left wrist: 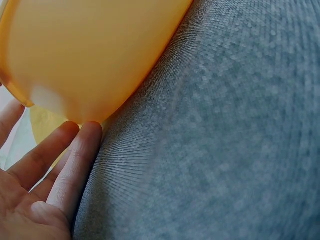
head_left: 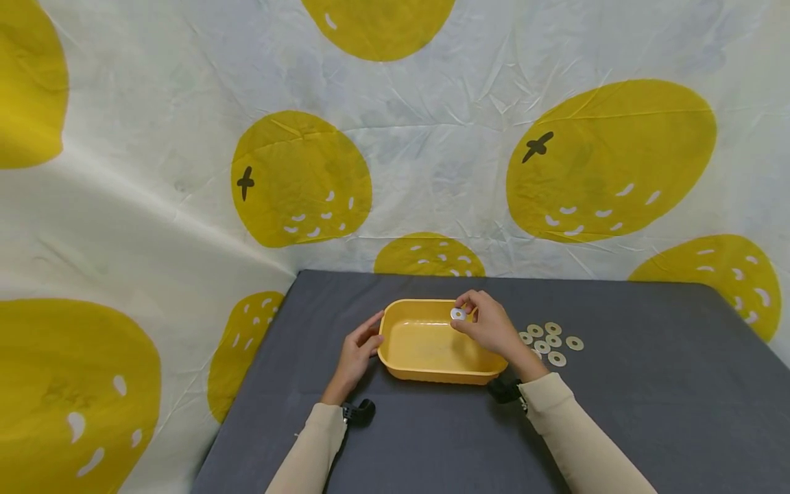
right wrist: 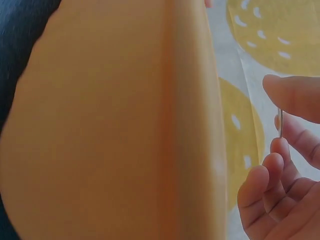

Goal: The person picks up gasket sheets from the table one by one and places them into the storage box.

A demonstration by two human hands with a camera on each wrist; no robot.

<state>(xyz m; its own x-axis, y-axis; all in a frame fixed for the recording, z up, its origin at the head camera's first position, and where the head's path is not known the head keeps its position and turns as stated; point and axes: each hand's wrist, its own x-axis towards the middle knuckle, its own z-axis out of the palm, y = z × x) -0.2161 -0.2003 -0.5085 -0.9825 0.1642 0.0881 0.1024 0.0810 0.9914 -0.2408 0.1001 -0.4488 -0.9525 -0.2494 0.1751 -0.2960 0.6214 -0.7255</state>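
Observation:
A yellow plastic basin [head_left: 426,374] sits on the grey cloth. My left hand [head_left: 356,351] is at its left end; in the left wrist view, fairly straight fingers [left wrist: 75,167] touch the outer wall. Over the basin's right part, my right hand [head_left: 490,326] pinches a flat silvery washer [head_left: 458,313] between thumb and fingers. In the right wrist view the washer [right wrist: 280,123] shows edge-on, above the rim. To the right of the basin lie several more washers [head_left: 553,340], some partly hidden behind the right hand and wrist.
Grey cloth [head_left: 648,384] covers the table. Behind and to the left hangs a pale curtain [head_left: 432,158] printed with yellow fruit. A black wrist device [head_left: 359,413] is worn on the left wrist and another [head_left: 505,391] on the right.

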